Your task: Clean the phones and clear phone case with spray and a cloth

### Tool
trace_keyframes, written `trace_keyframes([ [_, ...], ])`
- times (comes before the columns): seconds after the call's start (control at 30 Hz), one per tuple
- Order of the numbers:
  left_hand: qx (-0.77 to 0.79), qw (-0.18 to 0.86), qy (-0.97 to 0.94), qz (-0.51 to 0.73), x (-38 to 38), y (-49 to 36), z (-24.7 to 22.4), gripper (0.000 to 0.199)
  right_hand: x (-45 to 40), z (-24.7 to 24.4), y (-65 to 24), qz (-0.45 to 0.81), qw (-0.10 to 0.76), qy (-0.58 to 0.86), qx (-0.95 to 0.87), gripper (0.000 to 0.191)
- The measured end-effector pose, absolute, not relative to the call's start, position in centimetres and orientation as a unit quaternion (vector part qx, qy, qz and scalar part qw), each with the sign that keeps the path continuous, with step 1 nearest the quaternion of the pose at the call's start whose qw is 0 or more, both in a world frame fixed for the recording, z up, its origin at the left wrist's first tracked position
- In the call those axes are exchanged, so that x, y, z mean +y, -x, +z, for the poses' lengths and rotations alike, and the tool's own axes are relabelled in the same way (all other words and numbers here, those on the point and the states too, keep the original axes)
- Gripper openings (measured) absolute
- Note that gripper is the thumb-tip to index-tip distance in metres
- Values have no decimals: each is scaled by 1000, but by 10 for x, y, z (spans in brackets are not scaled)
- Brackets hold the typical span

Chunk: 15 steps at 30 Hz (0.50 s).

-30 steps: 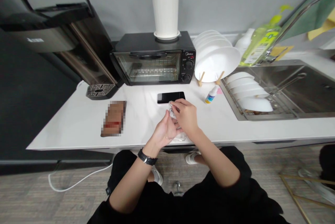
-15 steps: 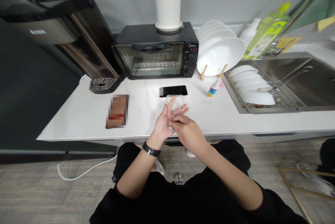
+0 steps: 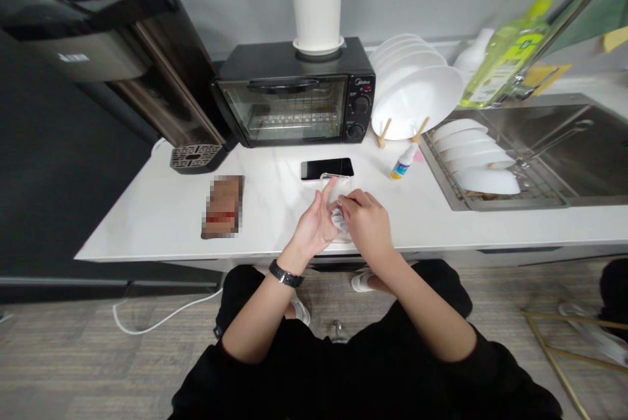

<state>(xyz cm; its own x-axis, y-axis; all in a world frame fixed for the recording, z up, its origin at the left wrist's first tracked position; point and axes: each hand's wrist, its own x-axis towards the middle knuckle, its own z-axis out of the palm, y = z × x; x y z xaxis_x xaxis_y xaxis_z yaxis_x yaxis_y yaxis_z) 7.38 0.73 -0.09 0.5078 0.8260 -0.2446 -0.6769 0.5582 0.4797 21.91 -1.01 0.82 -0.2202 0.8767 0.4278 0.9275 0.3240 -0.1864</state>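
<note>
A clear phone case [image 3: 347, 186] lies over the fingers of my left hand [image 3: 314, 227], which holds it from behind and below with the palm turned up. My right hand [image 3: 367, 220] is closed, its thumb and fingertips pinching a small crumpled white-and-grey piece [image 3: 338, 218] against the inside of the case. What that piece is made of is too small to tell. Just beyond the case a black-screened smartphone [image 3: 326, 169] lies flat on the counter. To its right stands a small spray bottle [image 3: 403, 162] with a blue and yellow label.
On the white counter [image 3: 275, 204], a blurred brown item [image 3: 223, 207] lies at left. Behind are a drinks dispenser [image 3: 147, 73], a toaster oven [image 3: 294, 109] with a white pot [image 3: 318, 4] on top, and racked plates [image 3: 417, 96]. A sink [image 3: 549, 145] is at right.
My right hand has moved a little right and up with the crumpled piece. More of the clear case shows now. The view has shifted slightly.
</note>
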Motion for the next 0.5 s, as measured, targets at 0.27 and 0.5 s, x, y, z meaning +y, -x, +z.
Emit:
trace_keyframes([
  [0.27, 266, 849, -134, 437, 9, -80, 0, 53, 36, 9, -211, -20, 317, 585, -746, 26],
  [0.5, 251, 853, -57, 455, 13, -81, -8, 53, 38, 15, -192, 50, 318, 557, -766, 26],
])
